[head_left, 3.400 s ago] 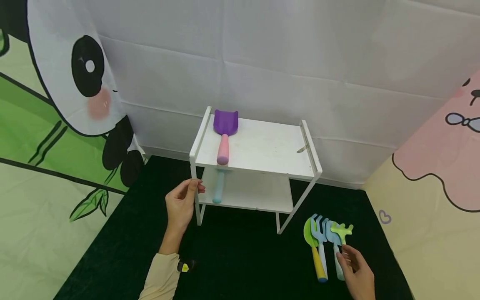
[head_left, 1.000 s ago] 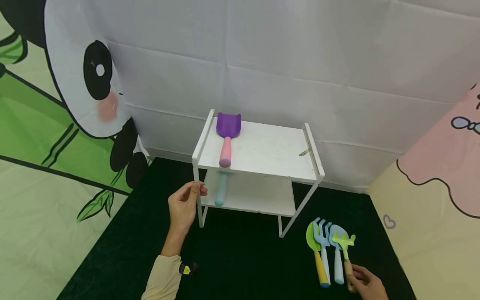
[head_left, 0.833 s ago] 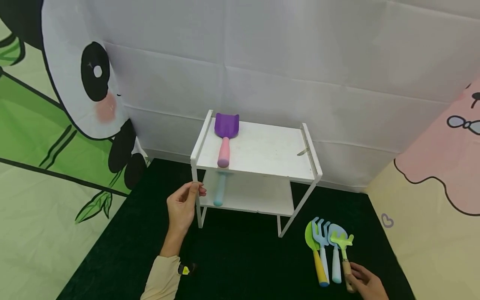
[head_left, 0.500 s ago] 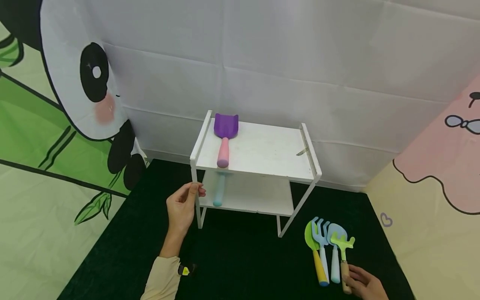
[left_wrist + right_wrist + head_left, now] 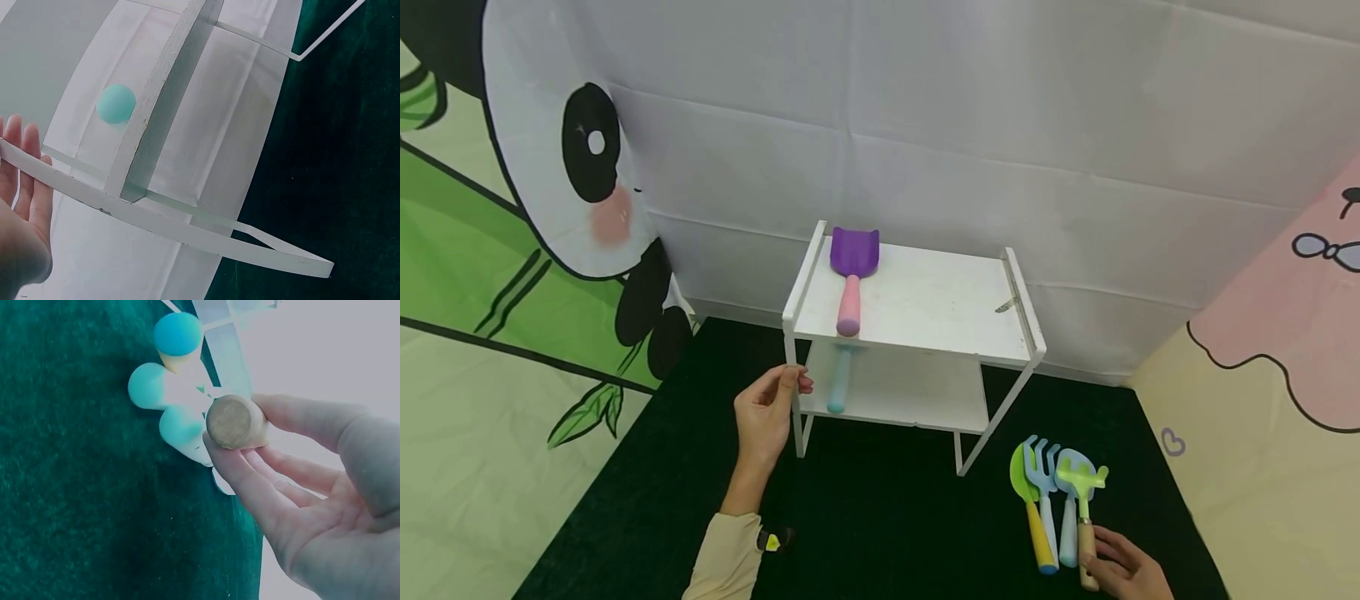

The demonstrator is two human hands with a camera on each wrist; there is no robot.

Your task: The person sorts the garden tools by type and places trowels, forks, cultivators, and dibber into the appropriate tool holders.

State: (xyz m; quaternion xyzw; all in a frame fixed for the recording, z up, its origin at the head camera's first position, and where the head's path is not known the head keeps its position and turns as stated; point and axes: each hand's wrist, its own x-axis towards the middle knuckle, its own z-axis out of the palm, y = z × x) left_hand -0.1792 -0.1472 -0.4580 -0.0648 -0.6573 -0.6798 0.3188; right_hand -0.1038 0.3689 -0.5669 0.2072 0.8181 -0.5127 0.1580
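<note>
My left hand (image 5: 762,421) grips the front left leg of a small white two-tier shelf (image 5: 925,300); in the left wrist view its fingers (image 5: 28,156) pass behind the white bar. My right hand (image 5: 1129,568) pinches the wooden handle of a small toy rake (image 5: 1081,478) with a green head. That handle's round end (image 5: 230,422) faces the right wrist camera, between thumb and fingers. The rake head overlaps a light blue toy shovel (image 5: 1069,525). Beside it lie a light blue toy fork (image 5: 1041,475) and a green toy spade (image 5: 1036,525) with a yellow handle.
On the upper shelf board lies a purple toy scoop (image 5: 853,252) with a pink handle. A light blue handle (image 5: 839,383) sticks out on the lower board, its far part hidden. Dark green cloth (image 5: 880,517) covers the ground, with a white fabric wall (image 5: 940,125) behind.
My right hand has come down onto the rake's wooden handle and pinched it. Lately the handle has swung left towards the shovel's handle. My left hand has stayed on the shelf leg.
</note>
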